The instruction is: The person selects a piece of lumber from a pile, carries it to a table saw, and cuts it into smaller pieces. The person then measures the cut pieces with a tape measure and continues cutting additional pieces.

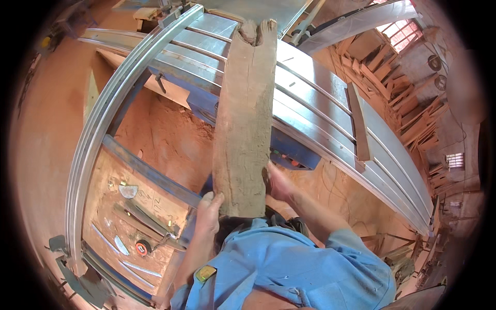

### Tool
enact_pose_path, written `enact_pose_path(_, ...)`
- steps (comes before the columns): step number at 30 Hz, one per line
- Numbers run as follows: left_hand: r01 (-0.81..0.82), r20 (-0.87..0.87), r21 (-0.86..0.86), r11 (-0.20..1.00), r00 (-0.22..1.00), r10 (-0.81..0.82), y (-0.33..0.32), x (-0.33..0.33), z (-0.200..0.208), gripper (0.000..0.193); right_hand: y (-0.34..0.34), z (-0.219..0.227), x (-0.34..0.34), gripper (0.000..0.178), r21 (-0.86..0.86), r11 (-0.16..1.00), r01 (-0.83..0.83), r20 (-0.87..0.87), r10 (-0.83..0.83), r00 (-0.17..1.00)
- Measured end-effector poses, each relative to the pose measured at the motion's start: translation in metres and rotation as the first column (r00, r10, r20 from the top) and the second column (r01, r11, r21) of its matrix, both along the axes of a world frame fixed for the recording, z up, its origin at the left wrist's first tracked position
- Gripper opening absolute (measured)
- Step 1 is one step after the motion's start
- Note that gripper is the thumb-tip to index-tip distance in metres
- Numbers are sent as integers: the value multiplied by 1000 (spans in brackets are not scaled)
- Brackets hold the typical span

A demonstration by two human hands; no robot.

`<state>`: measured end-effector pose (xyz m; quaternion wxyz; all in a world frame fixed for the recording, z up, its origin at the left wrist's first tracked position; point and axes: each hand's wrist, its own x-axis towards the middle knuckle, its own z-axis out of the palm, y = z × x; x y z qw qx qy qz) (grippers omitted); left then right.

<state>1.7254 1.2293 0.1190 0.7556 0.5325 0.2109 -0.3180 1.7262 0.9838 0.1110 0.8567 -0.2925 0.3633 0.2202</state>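
A long, rough wooden board (244, 119), with a jagged notch at its far end, stretches from my waist out over the metal machine table (315, 93). My left hand (207, 206) is closed on the board's left edge near its close end, thumb on top. On the opposite edge, my right hand (279, 183) grips the board, its fingers partly hidden by the wood. The board's near end rests close against my blue shirt (299, 258).
A curved-looking metal rail (88, 150) runs along the left. Below it, a wooden panel (168, 204) carries a tape measure (142, 247), a half-round piece (128, 191) and metal strips. A narrow wood strip (357, 121) lies across the table. Offcuts (385, 77) are piled at the right wall.
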Motion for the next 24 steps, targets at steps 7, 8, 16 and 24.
enact_pose_path(7,202,-17,72,977,979,-201,-85,-61,-11,49,-53,-23,-122,56,-1,999,-37,34,37,999)
enact_pose_path(8,247,-15,33,968,969,-247,-96,-66,-17,48,-65,-23,-132,58,5,1000,26,73,-26,997)
enact_pose_path(16,474,-136,23,880,874,-467,-175,-113,-24,41,-165,-50,-193,58,-168,985,-30,101,47,994)
enact_pose_path(24,631,-137,28,776,771,-622,-205,-106,-35,46,-180,-94,-252,64,-28,948,317,58,-315,947)
